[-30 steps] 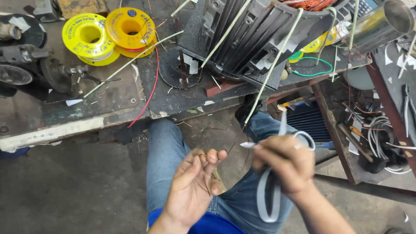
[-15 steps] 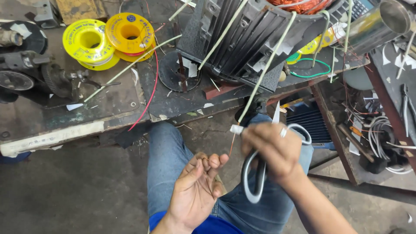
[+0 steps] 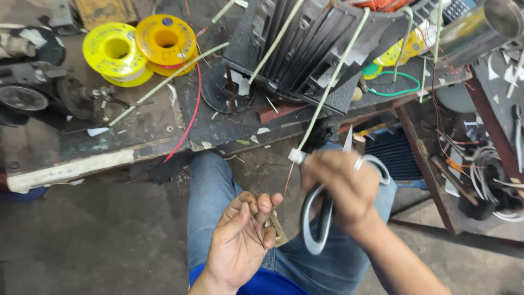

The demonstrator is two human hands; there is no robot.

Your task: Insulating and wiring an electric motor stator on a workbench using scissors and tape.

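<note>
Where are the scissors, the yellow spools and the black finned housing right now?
scissors point(image 3: 323, 218): head view, on the grey handle loop below the right hand.
yellow spools point(image 3: 114, 52): head view, on the left spool's flange.
black finned housing point(image 3: 305, 49): head view, on its ribbed side.

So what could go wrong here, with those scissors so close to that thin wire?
The right hand holds the scissors with the blade tip pointing up beside the white sleeve end; a slip could nick the fingers or cut the thin copper wire. The left hand pinches that wire, so a hard tug might snap it. The scissors also hang over the person's lap.
</note>
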